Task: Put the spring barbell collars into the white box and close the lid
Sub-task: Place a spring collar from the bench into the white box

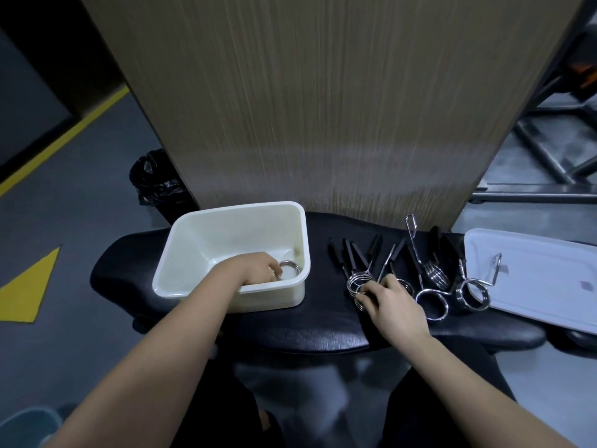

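The white box [181,253] stands open on the left of a black padded bench [300,328]. My left hand [255,270] reaches down inside it, fingers closed on a chrome spring collar [289,268] at the box's bottom right corner. My right hand [392,302] rests on the bench to the right, gripping the coil of another spring collar [357,282] with black handles. Several more collars [433,300] lie in a row beside it. The white lid [542,279] lies flat at the far right, with one collar [473,294] partly on it.
A wood-grain panel [323,108] rises right behind the bench. A black bin bag [158,182] sits on the grey floor at the back left, and a metal frame [549,150] stands at the back right. My knees are under the bench's front edge.
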Demonstrator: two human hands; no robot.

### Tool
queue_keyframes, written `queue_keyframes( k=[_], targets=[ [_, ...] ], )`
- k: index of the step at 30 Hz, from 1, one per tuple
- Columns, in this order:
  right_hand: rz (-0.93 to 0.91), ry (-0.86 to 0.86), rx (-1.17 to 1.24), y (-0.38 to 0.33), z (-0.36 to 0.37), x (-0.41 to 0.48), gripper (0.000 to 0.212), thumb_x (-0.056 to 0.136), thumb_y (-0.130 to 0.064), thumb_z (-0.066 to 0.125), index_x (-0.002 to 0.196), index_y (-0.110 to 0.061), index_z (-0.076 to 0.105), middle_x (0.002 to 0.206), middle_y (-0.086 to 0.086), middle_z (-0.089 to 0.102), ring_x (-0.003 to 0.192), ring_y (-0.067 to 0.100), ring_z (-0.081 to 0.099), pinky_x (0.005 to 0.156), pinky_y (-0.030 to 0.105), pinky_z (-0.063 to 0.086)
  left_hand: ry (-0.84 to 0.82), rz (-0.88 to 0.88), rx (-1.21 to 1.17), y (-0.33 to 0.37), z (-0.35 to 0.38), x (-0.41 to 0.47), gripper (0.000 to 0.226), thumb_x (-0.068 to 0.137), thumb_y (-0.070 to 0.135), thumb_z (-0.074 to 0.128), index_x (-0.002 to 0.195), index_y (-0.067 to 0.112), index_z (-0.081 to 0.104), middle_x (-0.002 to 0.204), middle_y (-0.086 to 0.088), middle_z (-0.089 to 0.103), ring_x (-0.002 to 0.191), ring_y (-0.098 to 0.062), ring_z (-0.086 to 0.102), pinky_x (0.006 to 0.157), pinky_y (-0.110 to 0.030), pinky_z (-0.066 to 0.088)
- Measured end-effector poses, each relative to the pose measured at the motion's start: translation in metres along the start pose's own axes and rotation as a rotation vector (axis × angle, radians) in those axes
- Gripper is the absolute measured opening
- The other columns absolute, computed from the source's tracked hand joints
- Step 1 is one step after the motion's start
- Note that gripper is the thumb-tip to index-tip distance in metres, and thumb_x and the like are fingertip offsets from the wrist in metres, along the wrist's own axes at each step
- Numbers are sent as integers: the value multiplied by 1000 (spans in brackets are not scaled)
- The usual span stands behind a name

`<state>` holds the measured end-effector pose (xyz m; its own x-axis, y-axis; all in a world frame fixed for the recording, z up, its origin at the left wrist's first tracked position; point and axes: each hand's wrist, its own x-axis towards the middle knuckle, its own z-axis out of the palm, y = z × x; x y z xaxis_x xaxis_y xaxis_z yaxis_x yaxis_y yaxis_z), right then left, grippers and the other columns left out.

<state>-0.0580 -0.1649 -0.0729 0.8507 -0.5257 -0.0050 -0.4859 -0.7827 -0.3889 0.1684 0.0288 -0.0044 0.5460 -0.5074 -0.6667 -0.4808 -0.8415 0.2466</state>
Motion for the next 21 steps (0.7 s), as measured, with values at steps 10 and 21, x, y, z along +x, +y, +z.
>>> queue_keyframes(
  k=[10,21],
  targets=[
    [14,-92,-11,-3,-10,3,25,95,-47,56,112,-32,64,104,3,55,104,27,60,73,38,51,-72,12,81,6,1,-15,31,92,33,47,111,30,72,116,12,69,106,-16,62,98,-36,47],
    [-140,39,-44,-3,-26,-4,21,93,-45,60,104,-29,66,100,0,58,81,32,66,61,35,46,336,295,-138,20,33,-77,42,89,79,27,79,53,59,80,16,63,88,-14,56,86,-37,47]
  ],
)
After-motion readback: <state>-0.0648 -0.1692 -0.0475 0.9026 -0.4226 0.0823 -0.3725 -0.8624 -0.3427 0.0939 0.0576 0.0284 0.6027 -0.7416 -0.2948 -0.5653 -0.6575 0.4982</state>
